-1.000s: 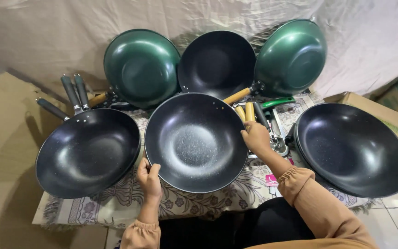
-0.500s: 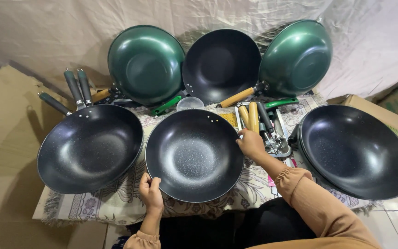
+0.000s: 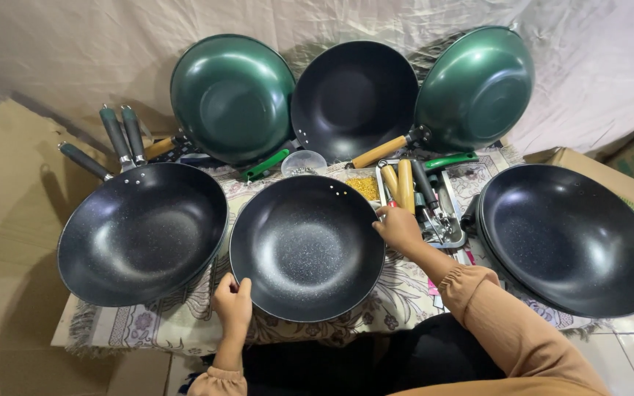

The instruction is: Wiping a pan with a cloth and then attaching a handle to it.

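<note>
Black speckled wok (image 3: 307, 248), no handle fitted, sits at the middle of the table (image 3: 398, 301) on a patterned cloth, bowl upward, small rivet holes showing at its far rim. Left hand (image 3: 233, 304) is at the near-left rim, fingers curled together over the edge, thumb on the inside. Right hand (image 3: 399, 229) is at the far-right rim, fingers closed on the edge; orange sleeve runs back to the lower right.

Just left of it, nearly touching: a second black wok (image 3: 142, 233) with a dark grey handle (image 3: 84, 161) pointing away to the upper left; two more dark handles lie beside that one. To the right, apart from the middle wok: a stack of black woks (image 3: 570, 238) at the table's edge.

Leaning against the draped white sheet at the back, left to right: green wok (image 3: 232, 97), black wok (image 3: 354, 99) with a wooden handle, green wok (image 3: 476, 86).

Between the back row and the middle wok: a small clear bowl (image 3: 303, 161), a metal tray (image 3: 445, 220) holding wooden and dark loose handles and hardware, touching the right hand's side. A green handle (image 3: 264, 165) lies by the clear bowl. Cardboard (image 3: 1, 220) flanks the table on the left.
</note>
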